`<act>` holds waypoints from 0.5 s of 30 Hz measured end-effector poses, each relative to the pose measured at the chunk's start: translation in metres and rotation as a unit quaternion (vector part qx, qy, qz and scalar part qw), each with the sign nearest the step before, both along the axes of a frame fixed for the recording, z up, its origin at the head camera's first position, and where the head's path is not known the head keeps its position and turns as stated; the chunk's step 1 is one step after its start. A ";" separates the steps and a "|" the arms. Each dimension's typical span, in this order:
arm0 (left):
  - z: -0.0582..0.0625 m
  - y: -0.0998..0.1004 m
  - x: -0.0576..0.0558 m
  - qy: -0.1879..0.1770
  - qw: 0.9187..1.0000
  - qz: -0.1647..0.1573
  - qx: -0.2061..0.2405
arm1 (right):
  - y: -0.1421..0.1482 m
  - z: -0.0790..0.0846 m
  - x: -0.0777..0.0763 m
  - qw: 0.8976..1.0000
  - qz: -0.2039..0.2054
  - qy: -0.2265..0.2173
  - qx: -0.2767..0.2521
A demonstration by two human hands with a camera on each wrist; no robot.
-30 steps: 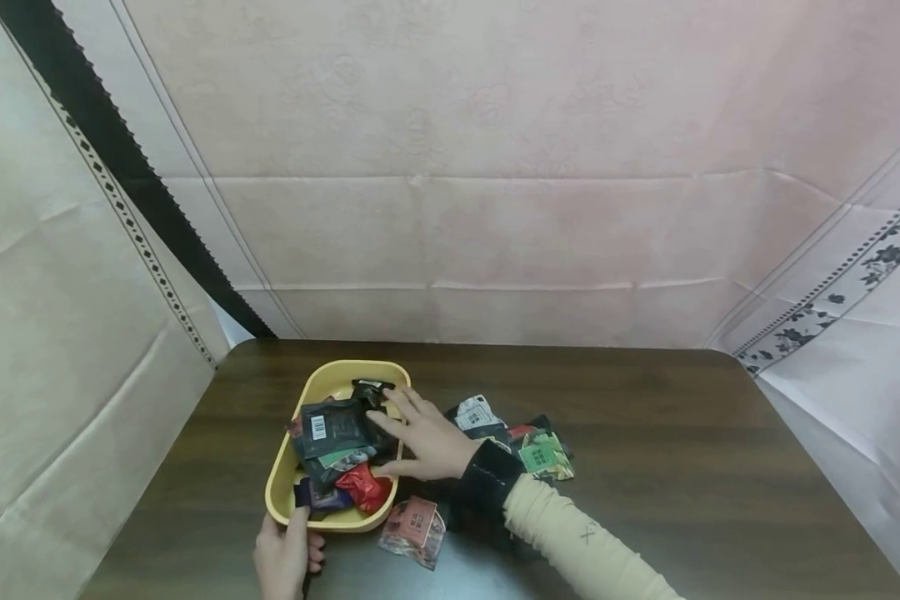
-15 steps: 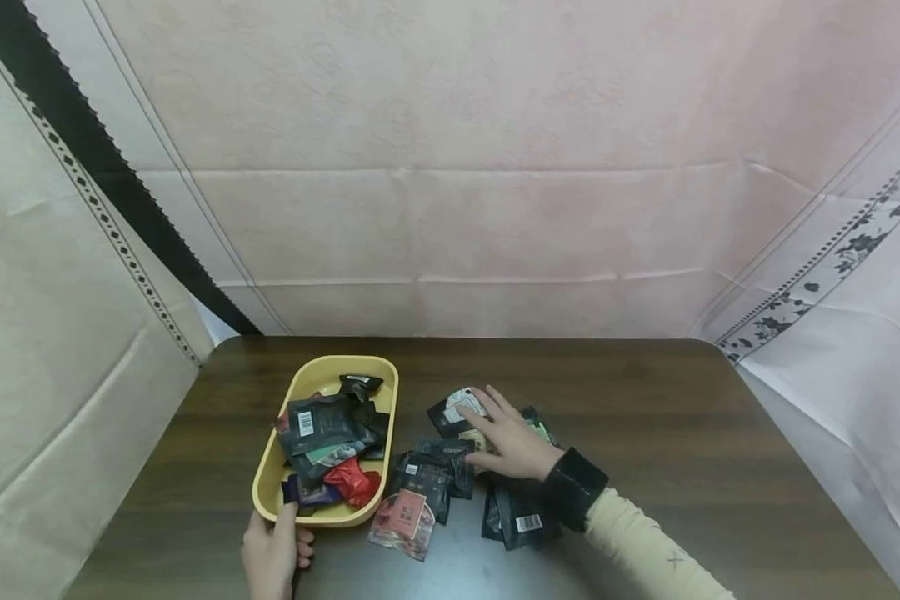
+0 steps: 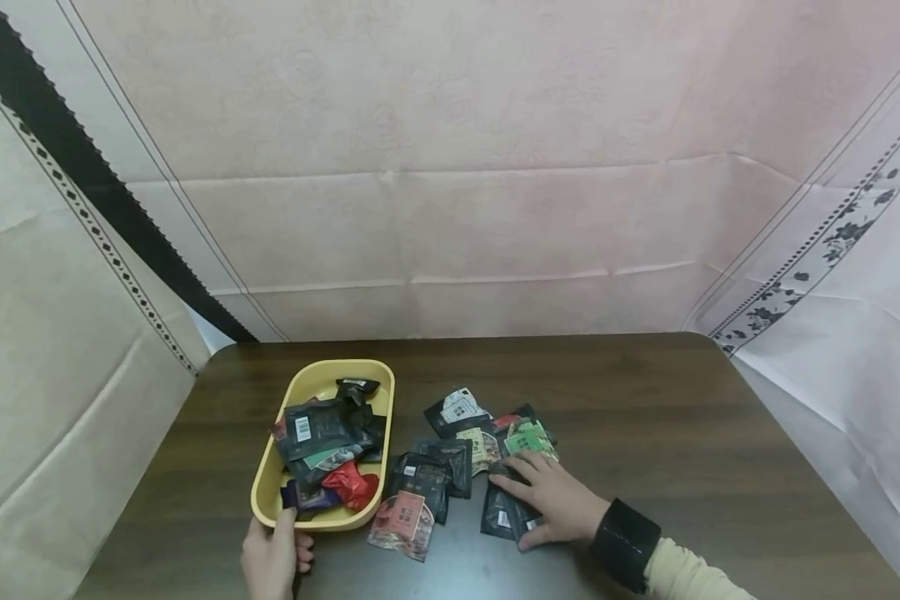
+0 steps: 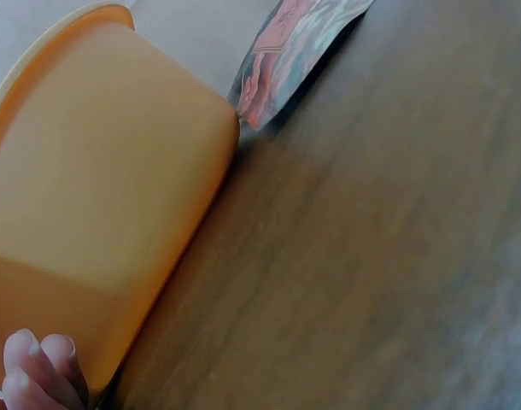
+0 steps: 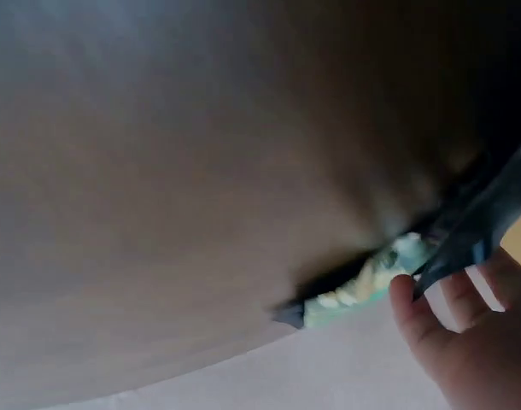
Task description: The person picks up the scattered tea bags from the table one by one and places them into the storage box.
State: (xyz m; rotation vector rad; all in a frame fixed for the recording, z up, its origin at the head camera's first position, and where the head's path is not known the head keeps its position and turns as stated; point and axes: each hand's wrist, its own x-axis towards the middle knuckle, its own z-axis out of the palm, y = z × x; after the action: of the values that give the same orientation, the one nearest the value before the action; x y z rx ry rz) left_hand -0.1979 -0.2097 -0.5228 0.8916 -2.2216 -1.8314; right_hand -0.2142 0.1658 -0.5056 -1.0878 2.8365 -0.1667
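Head view shows a flat, dark, barcoded packet (image 3: 522,514) around four o'clock of the yellow tray (image 3: 270,480), the right hand (image 3: 557,502) gripping it between thumb and fingers while the left hand (image 3: 273,557) pinches the tray's near edge.

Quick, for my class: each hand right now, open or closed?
Left hand: closed, holding the yellow tub.
Right hand: touching a black packet; grip cannot be told.

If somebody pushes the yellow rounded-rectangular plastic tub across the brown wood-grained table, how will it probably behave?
The yellow tub will probably keep its shape, since its smooth wall looks moulded. It seems likelier to slide than tip, because it looks broad. The dark flat packets heaped inside may shift, since they overlap loosely.
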 end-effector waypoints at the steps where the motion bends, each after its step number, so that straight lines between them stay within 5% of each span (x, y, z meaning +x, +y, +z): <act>1: 0.000 0.000 0.000 -0.001 1.000 0.000 0.000 | 0.001 -0.001 0.001 1.000 -0.002 0.009 0.005; 9: 0.000 0.000 0.002 -0.008 1.000 -0.003 -0.001 | 0.001 -0.011 0.004 0.995 -0.007 0.098 -0.027; 15: 0.001 0.001 0.000 -0.009 1.000 0.002 0.003 | -0.004 -0.006 0.006 0.997 -0.057 0.041 -0.034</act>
State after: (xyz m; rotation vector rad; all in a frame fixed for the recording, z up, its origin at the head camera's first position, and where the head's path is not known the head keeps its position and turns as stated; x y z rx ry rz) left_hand -0.1977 -0.2089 -0.5217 0.9175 -2.2248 -1.8363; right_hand -0.2087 0.1621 -0.5119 -0.9681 2.9886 -0.2351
